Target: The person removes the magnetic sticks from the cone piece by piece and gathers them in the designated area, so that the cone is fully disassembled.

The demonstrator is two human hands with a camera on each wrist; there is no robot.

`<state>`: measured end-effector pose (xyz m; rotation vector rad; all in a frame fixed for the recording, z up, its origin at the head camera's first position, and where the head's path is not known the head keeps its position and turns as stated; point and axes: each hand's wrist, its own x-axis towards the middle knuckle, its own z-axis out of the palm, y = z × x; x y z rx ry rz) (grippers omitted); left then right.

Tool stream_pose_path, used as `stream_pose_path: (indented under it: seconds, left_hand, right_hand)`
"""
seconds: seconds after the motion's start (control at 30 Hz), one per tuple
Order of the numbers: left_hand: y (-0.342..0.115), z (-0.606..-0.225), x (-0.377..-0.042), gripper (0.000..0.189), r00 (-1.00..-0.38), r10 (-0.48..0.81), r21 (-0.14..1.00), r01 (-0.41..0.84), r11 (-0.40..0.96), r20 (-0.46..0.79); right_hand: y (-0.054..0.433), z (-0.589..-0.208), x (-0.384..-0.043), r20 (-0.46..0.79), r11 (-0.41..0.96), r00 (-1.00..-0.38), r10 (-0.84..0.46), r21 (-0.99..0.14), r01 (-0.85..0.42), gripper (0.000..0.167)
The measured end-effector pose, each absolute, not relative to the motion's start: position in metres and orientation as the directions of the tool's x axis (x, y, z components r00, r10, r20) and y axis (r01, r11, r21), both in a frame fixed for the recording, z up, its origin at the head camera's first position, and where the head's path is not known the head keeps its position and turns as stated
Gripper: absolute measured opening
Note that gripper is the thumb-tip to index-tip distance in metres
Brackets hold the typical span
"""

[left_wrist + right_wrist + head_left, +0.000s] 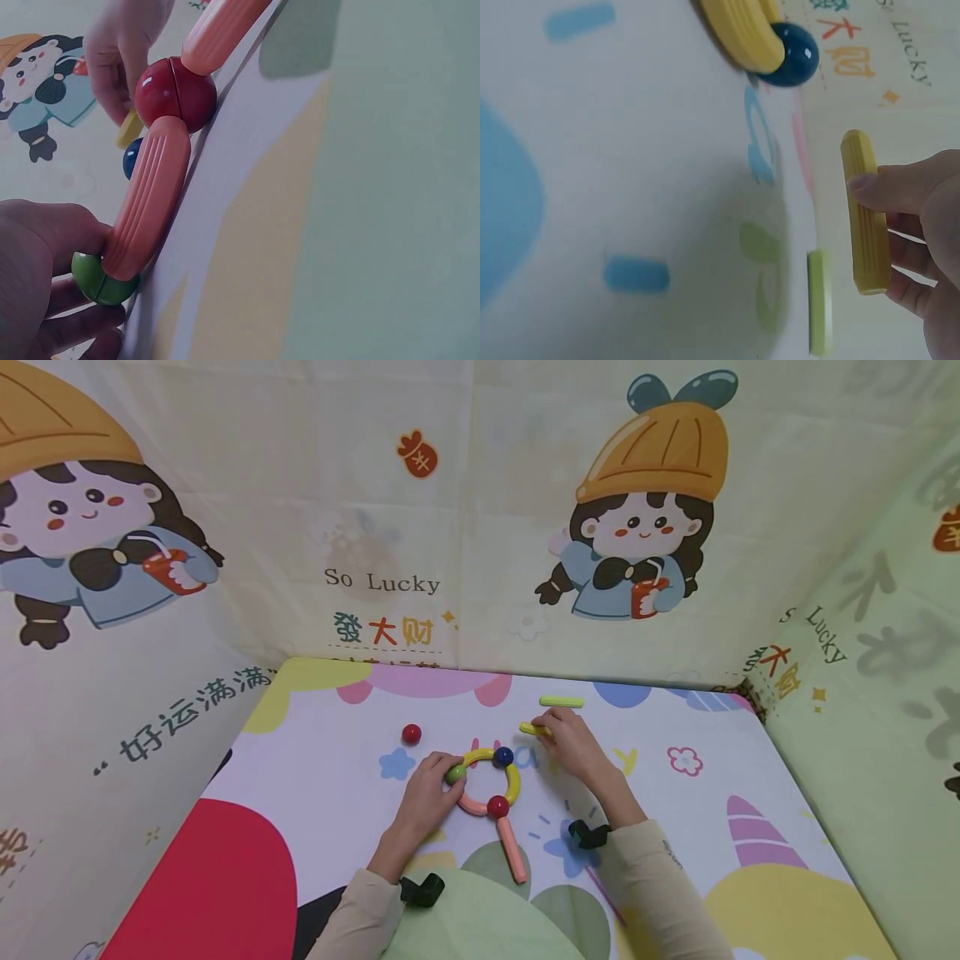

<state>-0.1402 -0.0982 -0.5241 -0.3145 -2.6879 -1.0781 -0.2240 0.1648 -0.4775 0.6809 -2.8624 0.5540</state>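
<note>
A ring of curved yellow and pink rods joined by balls lies on the printed table. Its balls are green (105,279), dark blue (503,757) and red (498,807). From the red ball a straight pink rod (512,852) runs toward the near side. My left hand (433,785) grips the ring at the green ball, thumb by the end of the curved pink rod (150,199). Beyond the ring, my right hand (572,743) pinches a straight yellow rod (867,217) between thumb and fingers. The yellow rod is apart from the blue ball in the right wrist view.
A loose red ball (411,734) lies to the left behind the ring. Near the back edge, a light green rod (562,702) lies just past my right hand. Printed cloth walls (495,527) stand behind and at both sides of the table.
</note>
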Motion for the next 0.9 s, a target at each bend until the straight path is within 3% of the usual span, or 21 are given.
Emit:
stream_pose_path:
  seconds: [0.33, 0.9]
  left_hand:
    - [-0.097, -0.524, -0.139, 0.033, -0.954, 0.1, 0.648, 0.266, 0.714, 0.282]
    - [-0.098, -0.524, -0.139, 0.034, -0.961, 0.093, 0.663, 0.247, 0.706, 0.259]
  right_hand:
    - [0.183, -0.49, -0.243, 0.273, 0.83, -0.862, -0.426, -0.26, -0.493, 0.022]
    - [0.194, -0.502, -0.263, 0.197, 0.873, -0.902, -0.385, -0.239, -0.425, 0.018]
